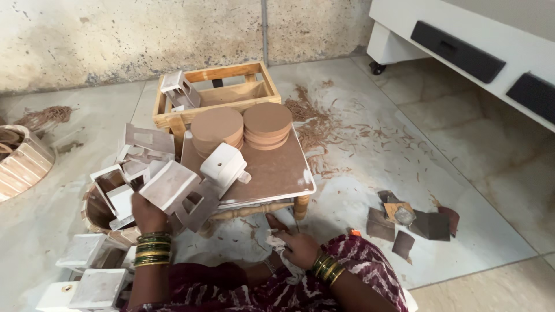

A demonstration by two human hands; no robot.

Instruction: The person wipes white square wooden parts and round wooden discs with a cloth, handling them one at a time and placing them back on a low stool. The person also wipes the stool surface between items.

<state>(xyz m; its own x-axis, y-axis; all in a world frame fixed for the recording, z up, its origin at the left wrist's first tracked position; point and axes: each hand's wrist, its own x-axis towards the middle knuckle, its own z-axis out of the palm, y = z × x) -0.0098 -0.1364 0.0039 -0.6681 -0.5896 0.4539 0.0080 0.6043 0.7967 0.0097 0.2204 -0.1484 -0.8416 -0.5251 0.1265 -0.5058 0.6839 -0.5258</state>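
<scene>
Here the left hand (147,212) closes its grip on a small white-painted wooden house (173,188), held above a round slatted basket (95,216) just left of the low surface (272,170), with the house's flat face turned up and its long axis slanting from lower left to upper right. Lower down, the right hand (298,245) closes its grip on a crumpled white cloth (278,242) in front of the surface's turned leg (300,205). Two stacks of brown discs (243,126) stand on the surface before a wooden crate (217,92), and dark sandpaper scraps (413,222) lie on the floor (462,173) well to the right.
</scene>
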